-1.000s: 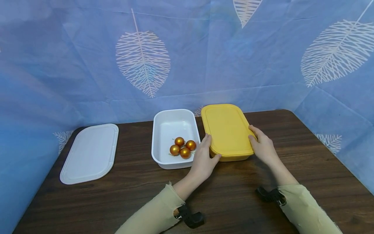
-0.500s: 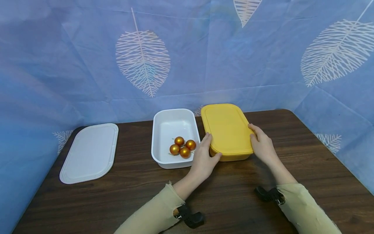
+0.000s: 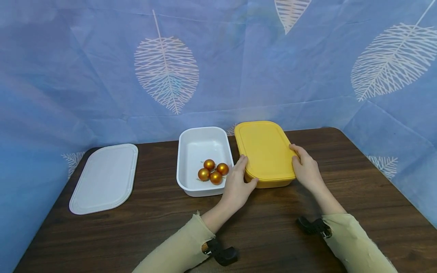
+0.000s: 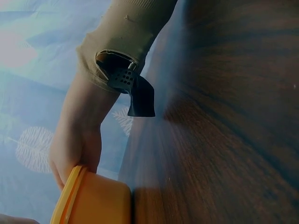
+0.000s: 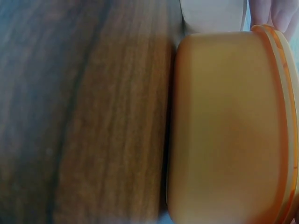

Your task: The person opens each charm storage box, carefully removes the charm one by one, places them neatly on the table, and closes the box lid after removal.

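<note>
A yellow lidded food container (image 3: 266, 151) stands on the dark wooden table, its lid on top. My left hand (image 3: 236, 185) holds its near left corner, fingers along the left side and thumb at the front edge. On the right side, my right hand (image 3: 307, 170) grips the lid's edge with thumb and fingers; some fingers are hidden. The right wrist view shows the container's wall (image 5: 224, 126) close up, with fingertips (image 5: 280, 14) of the left hand at the lid rim. Part of the container (image 4: 98, 200) also shows in the left wrist view, beneath the left hand (image 4: 77, 149).
Just left of the yellow container sits a white open container (image 3: 194, 144) with several shiny golden-orange balls (image 3: 216, 178) inside. A white lid (image 3: 106, 178) lies flat at the table's left. Blue cloth with white leaf prints (image 3: 167, 72) hangs behind the table.
Almost nothing differs. The right thumb has shifted very slightly along the lid's edge; both hands stay at the yellow container and the other things lie as before.
</note>
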Demonstrator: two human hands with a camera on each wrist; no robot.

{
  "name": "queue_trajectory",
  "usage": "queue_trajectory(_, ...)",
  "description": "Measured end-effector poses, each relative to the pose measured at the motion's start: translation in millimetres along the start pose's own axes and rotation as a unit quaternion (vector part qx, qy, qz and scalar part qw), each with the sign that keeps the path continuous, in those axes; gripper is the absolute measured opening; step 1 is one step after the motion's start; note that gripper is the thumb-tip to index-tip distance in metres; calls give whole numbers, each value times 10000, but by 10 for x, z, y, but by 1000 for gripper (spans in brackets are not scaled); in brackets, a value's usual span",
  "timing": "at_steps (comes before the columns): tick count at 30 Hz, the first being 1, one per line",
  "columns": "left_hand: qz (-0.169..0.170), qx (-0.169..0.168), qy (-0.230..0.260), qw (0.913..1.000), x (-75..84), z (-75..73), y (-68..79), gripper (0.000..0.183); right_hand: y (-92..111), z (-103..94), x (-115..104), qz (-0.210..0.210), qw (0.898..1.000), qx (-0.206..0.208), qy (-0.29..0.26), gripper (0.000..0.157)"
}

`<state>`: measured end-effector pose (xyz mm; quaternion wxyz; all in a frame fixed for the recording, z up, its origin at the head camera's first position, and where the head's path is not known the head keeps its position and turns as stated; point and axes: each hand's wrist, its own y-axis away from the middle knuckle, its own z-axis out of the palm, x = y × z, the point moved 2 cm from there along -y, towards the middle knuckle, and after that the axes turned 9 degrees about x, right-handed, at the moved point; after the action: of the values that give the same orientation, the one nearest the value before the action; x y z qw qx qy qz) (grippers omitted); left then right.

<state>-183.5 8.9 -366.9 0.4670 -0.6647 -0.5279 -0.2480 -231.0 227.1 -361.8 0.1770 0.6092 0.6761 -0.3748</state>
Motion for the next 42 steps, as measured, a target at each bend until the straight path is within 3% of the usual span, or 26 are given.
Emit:
queue_trajectory(23, 157, 129, 16, 9998, 43, -16, -10, 60, 11, -8, -12, 135, 9995, 186, -204, 44)
queue_trajectory(32, 90, 120, 226, 9996, 41, -11, 5, 60, 6, -40, -47, 87, 9988, 481, -76, 45)
queue_trajectory(42, -15, 165, 783, 9968, -18, -6, 61, 60, 32, -60, -79, 208, 9919, 893, -883, 47)
